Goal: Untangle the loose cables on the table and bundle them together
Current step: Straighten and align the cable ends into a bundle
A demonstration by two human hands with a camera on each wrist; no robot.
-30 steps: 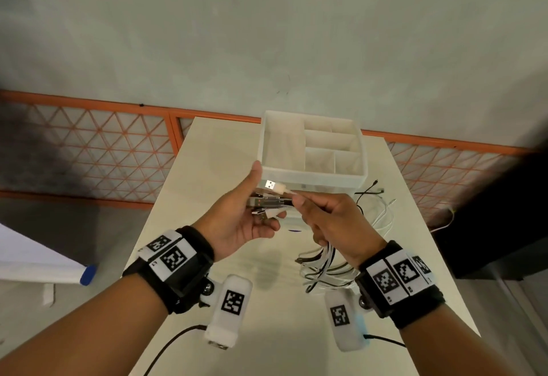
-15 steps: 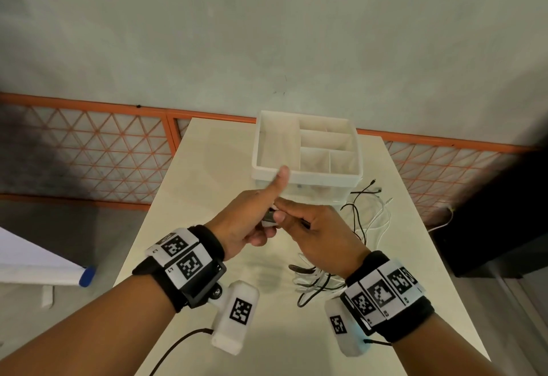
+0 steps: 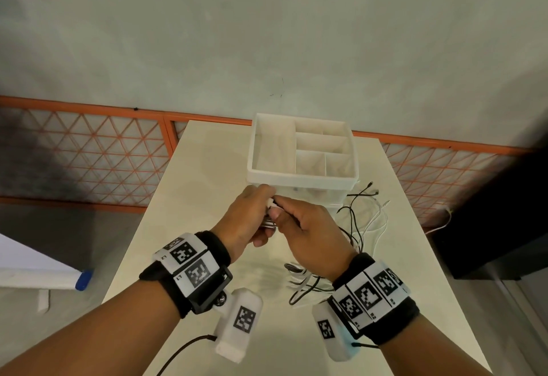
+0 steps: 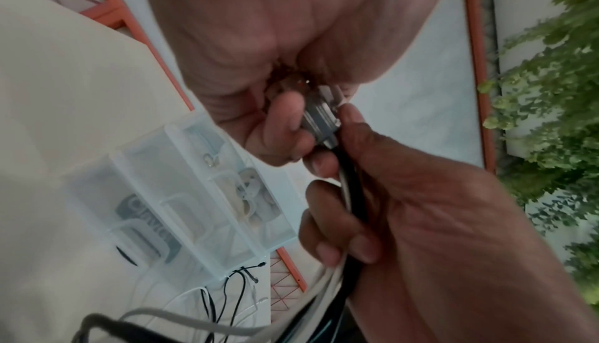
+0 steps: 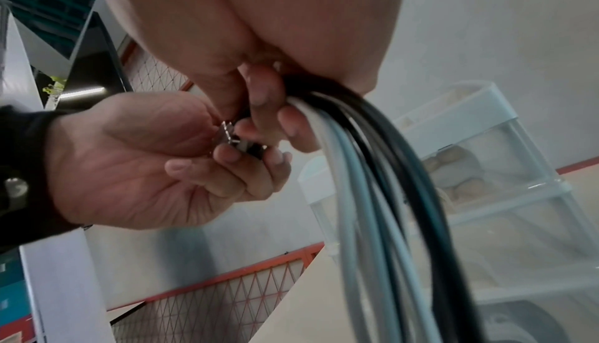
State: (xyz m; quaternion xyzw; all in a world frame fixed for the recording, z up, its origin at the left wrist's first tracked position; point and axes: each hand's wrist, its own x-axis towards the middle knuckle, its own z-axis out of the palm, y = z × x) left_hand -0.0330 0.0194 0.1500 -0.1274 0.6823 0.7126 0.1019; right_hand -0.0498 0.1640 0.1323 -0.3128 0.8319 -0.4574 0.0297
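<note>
Holding both hands up over the table (image 3: 184, 197), meeting at the fingertips. Curling the left hand (image 3: 247, 220) round a stack of metal plugs (image 4: 319, 113), pinching them between thumb and fingertips, with the fingers pressed close together rather than spread. Closing the right hand (image 3: 311, 236) round the cords just behind those plugs, thumb and forefinger pinching at the plug ends, the other fingers wrapping the black and white cables (image 5: 363, 169) against the palm.

Judging the gathering step as well along: lining up several plug ends side by side in the left fingers, and running a handful of cords together out of the right fist. Not yet showing any tie, band or wrap around them, so counting the bundling itself as not finished.

Trailing below the right hand and down to the table, the cables looping loosely (image 3: 305, 283); cannot tell whether any knots remain in that part. Lying beyond the right fingers, toward the far right of the table, thinner black and white cords (image 3: 364, 212) spreading out with their small ends free, apart from both hands. Reckoning those far ends as still needing straightening and drawing in before the lot counts as one bundle.

Standing just past the fingertips, a white divided box (image 3: 302, 174) on clear drawers.
</note>
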